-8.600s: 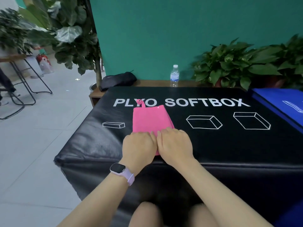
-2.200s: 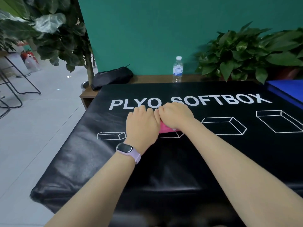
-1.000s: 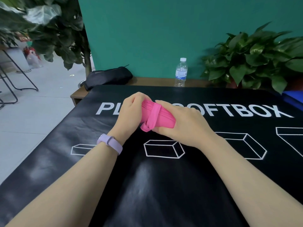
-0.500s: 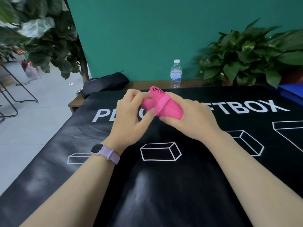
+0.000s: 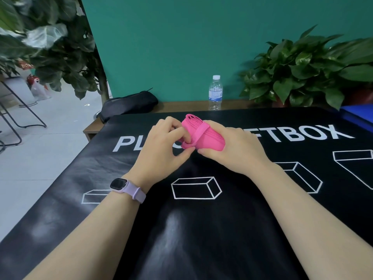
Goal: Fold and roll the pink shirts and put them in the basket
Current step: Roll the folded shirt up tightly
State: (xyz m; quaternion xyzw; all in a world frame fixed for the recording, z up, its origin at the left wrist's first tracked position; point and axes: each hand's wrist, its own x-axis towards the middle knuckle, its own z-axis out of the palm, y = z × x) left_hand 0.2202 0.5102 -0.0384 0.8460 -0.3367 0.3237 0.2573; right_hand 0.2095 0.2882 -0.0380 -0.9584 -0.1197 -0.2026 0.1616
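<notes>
- A pink roll (image 5: 203, 133) is held above the black mat (image 5: 201, 229), centre of the frame, slightly upper.
- The roll is cupped in the right hand (image 5: 232, 148); fingers are wrapped round its far side and the thumb is pressed under its near side. A closed grasp on the roll.
- A pink band (image 5: 198, 134) is seen crossing the roll; its loose loop is pinched at the lower left end by the left hand (image 5: 161, 146), thumb below and fingertips above.
- A watch (image 5: 127, 188) is worn on the left wrist, lower left of centre.
- No basket is visible anywhere in the frame; its place cannot be told.
- A bottle (image 5: 215, 91) stands on a ledge behind the mat, upper centre; a black bag (image 5: 129, 104) lies to its left; plants (image 5: 312, 71) fill the upper right.
- Step judged: the band is being settled round the roll to keep it shut.
- Risk: if the band is let go before it is seated, the layers at the open end (upper centre of the roll) may spring loose.
- Risk: if the right grasp is eased during the pull, the roll may telescope sideways or drop to the mat.
- Risk: the band may be dragged off the end if pulled too far to the left.
</notes>
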